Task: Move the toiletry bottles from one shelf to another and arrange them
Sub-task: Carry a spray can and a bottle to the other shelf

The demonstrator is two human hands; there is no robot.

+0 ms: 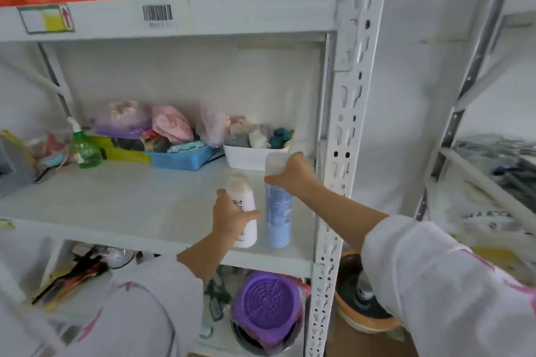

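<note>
Both bottles stand upright side by side at the front edge of the middle shelf (116, 200), just left of the white upright post (336, 153). Left hand (229, 220) has its fingers wrapped round the white bottle (245, 211); right hand (293, 175) pinches the clear cap of the blue bottle (278, 220), probably steadying both while lining them up. Labels are too blurry to read, and the hands hide parts of both bottles.

Two bare forearms in loose white sleeves.

The person wore a white long-sleeved top with pink markings. The left sleeve (150, 313) was pushed up to mid-forearm and carried a small pink mark near its cuff; the right sleeve (452, 284) ended further up the arm and showed broader pink streaks. Both hands, left hand (229, 219) and right hand (295, 175), were uncovered, without gloves.
</note>
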